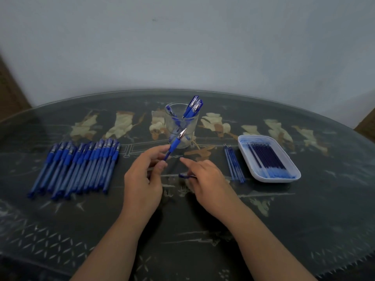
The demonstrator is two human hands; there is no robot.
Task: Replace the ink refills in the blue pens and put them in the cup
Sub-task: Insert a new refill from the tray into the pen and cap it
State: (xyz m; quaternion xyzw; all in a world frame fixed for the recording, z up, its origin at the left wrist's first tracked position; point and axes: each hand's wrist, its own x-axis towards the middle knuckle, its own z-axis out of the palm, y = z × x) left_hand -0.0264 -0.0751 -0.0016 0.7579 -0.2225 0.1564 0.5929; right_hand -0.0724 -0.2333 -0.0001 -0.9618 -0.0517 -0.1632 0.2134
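Observation:
My left hand [142, 175] holds an uncapped blue pen [174, 145] by its barrel, the silver tip pointing up and away toward the glass cup [181, 126]. The cup stands at the table's centre back with several capped blue pens [192, 108] in it. My right hand [205, 175] hovers just right of the pen with its index finger stretched out; a small blue cap [183, 175] shows under its fingers, and I cannot tell whether the hand grips it or it lies on the table.
A row of several blue pens [79, 167] lies at the left. Several loose refills [234, 163] lie right of centre, beside a white tray [269, 180] holding more refills [267, 157]. The dark patterned table [182, 230] ends at a wall behind.

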